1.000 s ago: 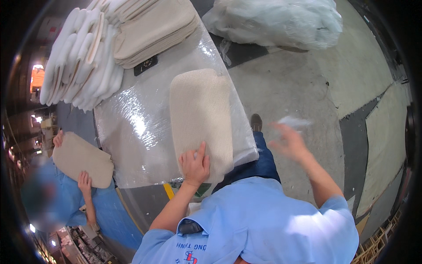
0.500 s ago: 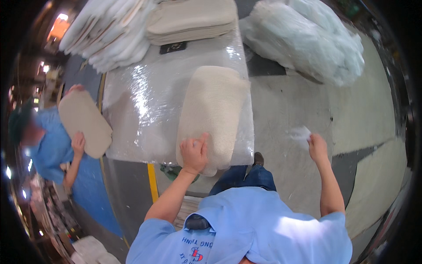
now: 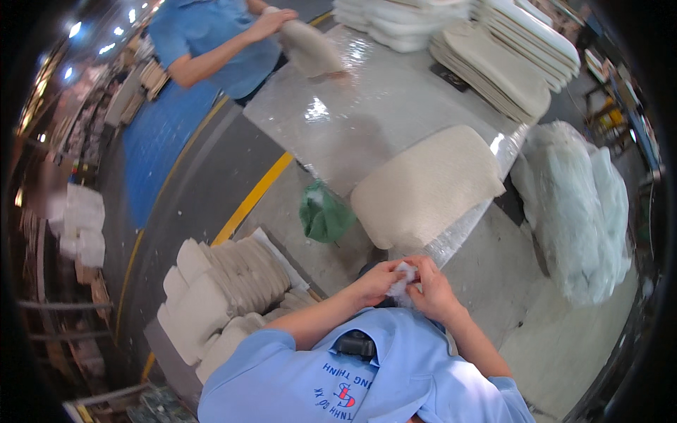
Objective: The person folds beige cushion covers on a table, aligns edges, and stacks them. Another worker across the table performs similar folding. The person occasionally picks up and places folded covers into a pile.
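Observation:
A small white tuft [image 3: 403, 276], fluffy like fibre wadding, is pinched between my two hands in front of my chest. My left hand [image 3: 379, 283] grips it from one side, and my right hand [image 3: 432, 287] has its fingers curled round the other. Just beyond them a beige padded cushion [image 3: 427, 185] with rounded corners lies flat at the near corner of the plastic-wrapped table [image 3: 338, 151]. Neither hand touches the cushion.
Stacked beige cushions [image 3: 493, 67] and white pads [image 3: 405, 21] stand on the table's far part. A co-worker [image 3: 211, 49] holds another cushion [image 3: 309, 49] across it. Wrapped bundles [image 3: 571, 204] lie right; a green bag [image 3: 324, 213] and a cushion pile [image 3: 226, 289] are left.
My left hand has come off the cushion and met my right hand, which brought the white tuft in from the right. My view has turned left; the co-worker's cushion is now tilted over the table.

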Demonstrator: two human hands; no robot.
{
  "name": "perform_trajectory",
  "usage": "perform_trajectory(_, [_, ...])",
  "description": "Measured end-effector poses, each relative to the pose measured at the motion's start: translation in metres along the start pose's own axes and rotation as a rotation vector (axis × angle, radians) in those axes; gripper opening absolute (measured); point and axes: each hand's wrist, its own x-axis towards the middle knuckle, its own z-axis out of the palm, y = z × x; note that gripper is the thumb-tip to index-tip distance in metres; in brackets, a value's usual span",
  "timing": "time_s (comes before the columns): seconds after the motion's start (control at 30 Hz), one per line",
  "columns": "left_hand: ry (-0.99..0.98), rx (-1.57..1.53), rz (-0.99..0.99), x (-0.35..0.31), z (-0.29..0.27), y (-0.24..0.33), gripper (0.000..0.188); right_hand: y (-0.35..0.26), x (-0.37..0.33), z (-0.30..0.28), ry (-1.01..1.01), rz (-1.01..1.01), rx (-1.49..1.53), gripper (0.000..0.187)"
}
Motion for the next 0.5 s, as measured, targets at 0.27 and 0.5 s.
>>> perform_trajectory(0.27, [1.096, -0.182, 0.634, -0.023, -0.205, 0.057, 0.024, 0.028, 0.003, 0.001, 0.159, 0.240, 0.158, 0.057])
perform_trajectory(0.5, [0.999, 1.049, 0.616, 0.082, -0.307, 0.122, 0.040, 0.092, -0.038, 0.031, 0.276, 0.715, 0.224, 0.039])
